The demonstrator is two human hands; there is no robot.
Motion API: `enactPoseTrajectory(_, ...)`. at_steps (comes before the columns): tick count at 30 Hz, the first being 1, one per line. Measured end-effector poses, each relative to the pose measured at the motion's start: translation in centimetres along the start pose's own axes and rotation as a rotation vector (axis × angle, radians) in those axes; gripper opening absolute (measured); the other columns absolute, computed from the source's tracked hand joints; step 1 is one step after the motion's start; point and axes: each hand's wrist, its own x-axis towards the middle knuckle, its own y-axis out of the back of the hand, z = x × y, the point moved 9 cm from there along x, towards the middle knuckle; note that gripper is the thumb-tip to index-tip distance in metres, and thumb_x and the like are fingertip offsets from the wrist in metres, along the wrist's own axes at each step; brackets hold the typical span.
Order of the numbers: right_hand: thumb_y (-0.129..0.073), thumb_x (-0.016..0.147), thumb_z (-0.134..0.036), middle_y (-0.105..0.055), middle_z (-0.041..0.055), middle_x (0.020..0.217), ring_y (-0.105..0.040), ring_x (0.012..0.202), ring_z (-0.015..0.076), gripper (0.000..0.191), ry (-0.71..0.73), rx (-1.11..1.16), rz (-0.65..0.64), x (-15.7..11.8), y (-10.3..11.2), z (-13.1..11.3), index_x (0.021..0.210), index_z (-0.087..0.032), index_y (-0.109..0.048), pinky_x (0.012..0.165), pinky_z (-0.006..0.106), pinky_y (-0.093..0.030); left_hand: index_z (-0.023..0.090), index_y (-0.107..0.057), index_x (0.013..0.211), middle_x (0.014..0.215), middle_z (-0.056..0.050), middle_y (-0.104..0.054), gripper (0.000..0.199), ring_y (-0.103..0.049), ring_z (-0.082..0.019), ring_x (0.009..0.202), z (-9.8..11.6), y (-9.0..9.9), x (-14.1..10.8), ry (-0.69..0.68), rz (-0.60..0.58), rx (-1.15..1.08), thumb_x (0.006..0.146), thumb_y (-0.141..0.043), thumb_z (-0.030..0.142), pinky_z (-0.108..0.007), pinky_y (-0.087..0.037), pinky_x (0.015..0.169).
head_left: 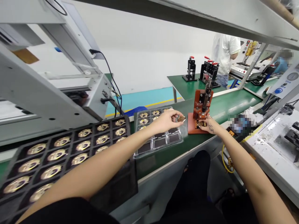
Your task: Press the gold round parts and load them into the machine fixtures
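Observation:
My left hand (167, 120) is closed in a pinch around a small round metal piece (181, 119) with a brownish face. It hovers above the right side of a clear plastic tray (161, 142), whose back pockets hold several round gold pieces (144, 121). My right hand (210, 125) reaches to the base of an orange-red hand press (202, 104). Its fingertips are closed on another round metal piece (200, 123), low in the press's fixture. The fingers partly cover that piece.
A large black tray (133, 168) with gold ring-like pieces (81, 145) fills the left. Grey machine frames (46, 84) stand behind it. Black toggle presses (191, 70) stand on a green table beyond, near a person in a white shirt (225, 46). A white bench (273, 146) is at right.

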Motion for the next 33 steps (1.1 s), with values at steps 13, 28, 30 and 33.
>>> enactPoseTrajectory(13,-0.001,0.110,-0.078,-0.077,0.0171,0.129,-0.076,0.123,0.0301,0.101,0.023,0.068,0.295,9.0,16.9,-6.2,0.144,-0.011,-0.069,0.099,0.048,-0.059,0.015,-0.069,0.115,0.091,-0.003,-0.076,0.051,-0.076,-0.016,0.074,0.2,1.3,-5.4,0.263,0.011,-0.801,0.074,-0.098,0.025,-0.030,-0.064,0.071)
enactPoseTrajectory(28,-0.041,0.117,-0.046,-0.082,0.0069,0.116,-0.073,0.133,0.0298,0.043,0.395,0.090,0.584,-4.6,11.5,-18.4,0.103,-0.027,-0.076,0.121,0.056,-0.054,0.017,-0.070,0.120,0.092,-0.005,-0.077,0.051,-0.080,-0.021,0.079,3.9,1.3,-8.1,0.141,0.018,-0.626,0.085,-0.092,0.047,-0.035,-0.067,0.074)
enactPoseTrajectory(30,-0.039,0.117,-0.044,-0.080,0.0074,0.128,-0.066,0.144,0.0285,0.041,0.368,0.093,0.549,-4.4,11.0,-17.6,0.111,-0.027,-0.076,0.126,0.056,-0.050,0.017,-0.069,0.119,0.090,-0.005,-0.077,0.049,-0.080,-0.021,0.079,4.7,0.5,-7.8,0.119,-0.014,-0.654,0.086,-0.092,0.045,-0.034,-0.067,0.073)
enactPoseTrajectory(33,-0.041,0.117,-0.039,-0.069,0.0079,0.153,-0.054,0.157,0.0283,0.037,0.371,0.059,0.480,-5.2,10.6,-18.1,0.131,-0.028,-0.073,0.132,0.057,-0.042,0.016,-0.067,0.120,0.091,-0.005,-0.079,0.045,-0.079,-0.019,0.079,6.1,-1.2,-7.7,0.089,-0.076,-0.684,0.089,-0.089,0.040,-0.033,-0.067,0.075)
